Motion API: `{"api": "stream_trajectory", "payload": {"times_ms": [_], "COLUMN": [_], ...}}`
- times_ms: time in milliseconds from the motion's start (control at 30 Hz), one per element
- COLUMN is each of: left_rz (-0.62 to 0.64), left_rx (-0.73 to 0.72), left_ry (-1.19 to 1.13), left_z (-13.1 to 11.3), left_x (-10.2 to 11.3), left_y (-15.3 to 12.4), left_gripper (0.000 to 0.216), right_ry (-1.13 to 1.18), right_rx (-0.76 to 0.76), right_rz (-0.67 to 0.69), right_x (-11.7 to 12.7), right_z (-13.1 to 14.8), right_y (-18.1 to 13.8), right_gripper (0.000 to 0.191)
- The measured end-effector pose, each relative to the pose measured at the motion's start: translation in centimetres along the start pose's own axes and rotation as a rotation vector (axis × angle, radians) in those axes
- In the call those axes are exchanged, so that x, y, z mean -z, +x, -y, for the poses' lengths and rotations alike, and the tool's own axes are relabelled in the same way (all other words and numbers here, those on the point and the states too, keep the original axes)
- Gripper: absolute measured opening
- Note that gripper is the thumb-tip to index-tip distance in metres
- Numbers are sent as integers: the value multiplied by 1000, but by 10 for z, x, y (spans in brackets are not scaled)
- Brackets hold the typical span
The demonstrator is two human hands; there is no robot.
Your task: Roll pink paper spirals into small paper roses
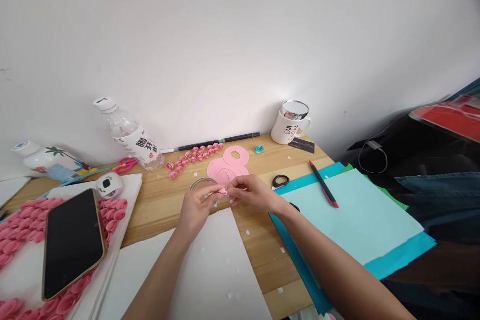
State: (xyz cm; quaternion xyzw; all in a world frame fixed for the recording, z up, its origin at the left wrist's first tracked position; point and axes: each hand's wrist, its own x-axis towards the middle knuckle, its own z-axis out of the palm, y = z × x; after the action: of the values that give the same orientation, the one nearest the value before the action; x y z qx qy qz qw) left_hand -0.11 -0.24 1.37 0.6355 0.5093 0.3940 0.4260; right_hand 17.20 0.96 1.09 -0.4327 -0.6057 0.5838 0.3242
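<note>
left hand (197, 209) and right hand (257, 193) both have their grip pinched on a little pink paper piece (222, 191), just below centre frame over the bench (161, 210), pink paper rings (217, 169) slightly higher up

Wooden counter (262, 275): pink rosettes (185, 163), clustered; pink paper cutouts (221, 171), overlapping; clear bottle (138, 144) and white mug (282, 129), standing; white scraps (282, 250), scattered; blue sheets (356, 225) at right.

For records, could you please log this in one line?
left hand: pinching pink paper; right hand: at same piece; beyond: paper rings
</note>
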Motion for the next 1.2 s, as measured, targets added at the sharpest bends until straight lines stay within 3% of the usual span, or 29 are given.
{"api": "stream_trajectory", "payload": {"times_ms": [333,667,833,1000,1100,1200], "left_rz": [10,-25,-83,-121,-151,-167], "left_rx": [-29,-21,-18,-24,-24,-48], "left_ry": [74,37,76,50,24,-2], "left_z": [6,9,7,6,5,6], "left_x": [-2,-8,-11,-11,-11,-11], "left_y": [2,2,1,-1,-1,-1], "left_gripper": [14,12,11,15,15,14], "right_ry": [-208,-361,-269,-22,71,52], "right_rx": [94,110,36,-3,25,43], "right_rz": [-42,-180,-195,-195,-101,-122], "right_x": [0,-6,-3,1,0,-2], "right_z": [-12,-15,-21,-19,-13,-9], "right_y": [-1,1,4,6,5,5], "right_gripper": [15,17,25,32,28,23]}}
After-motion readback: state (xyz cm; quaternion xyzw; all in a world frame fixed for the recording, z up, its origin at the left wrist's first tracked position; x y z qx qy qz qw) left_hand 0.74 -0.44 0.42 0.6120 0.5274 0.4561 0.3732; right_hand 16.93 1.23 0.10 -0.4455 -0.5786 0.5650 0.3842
